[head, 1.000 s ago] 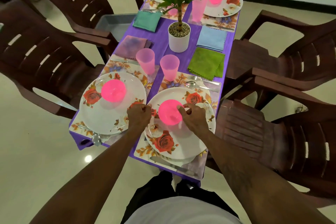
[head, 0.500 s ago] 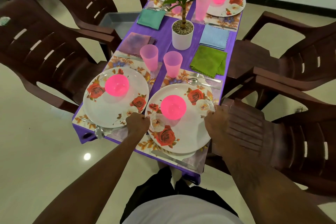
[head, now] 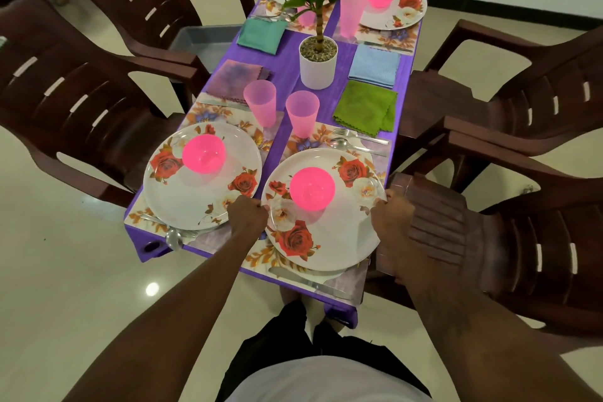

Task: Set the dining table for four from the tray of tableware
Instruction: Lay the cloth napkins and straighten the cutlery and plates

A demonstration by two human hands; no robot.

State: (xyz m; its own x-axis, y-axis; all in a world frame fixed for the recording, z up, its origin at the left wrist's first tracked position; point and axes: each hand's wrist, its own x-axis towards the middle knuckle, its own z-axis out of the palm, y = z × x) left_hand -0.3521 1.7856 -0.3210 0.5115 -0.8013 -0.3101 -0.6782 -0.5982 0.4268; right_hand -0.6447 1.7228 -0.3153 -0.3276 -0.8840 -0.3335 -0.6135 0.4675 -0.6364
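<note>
So the person has both hands on the plate at the near right corner of the tabletop. The left hand has its fingers curled around the left rim, and the right hand pinches the right rim, so both are gripping it. The plate is over a floral mat with a pink bowl sitting in the middle of it; can't really tell if it's lifted or resting. A knife lies on the mat by the near edge, and a fork and spoon lie just past the plate's far side. At the near left corner there's a second plate with its own bowl. Two pink cups stand upright just beyond the plates. A green napkin lies by the right edge, and a potted plant stands mid-table. Two more settings are at the far end. A grey tray sits on a chair off the left edge.
</note>
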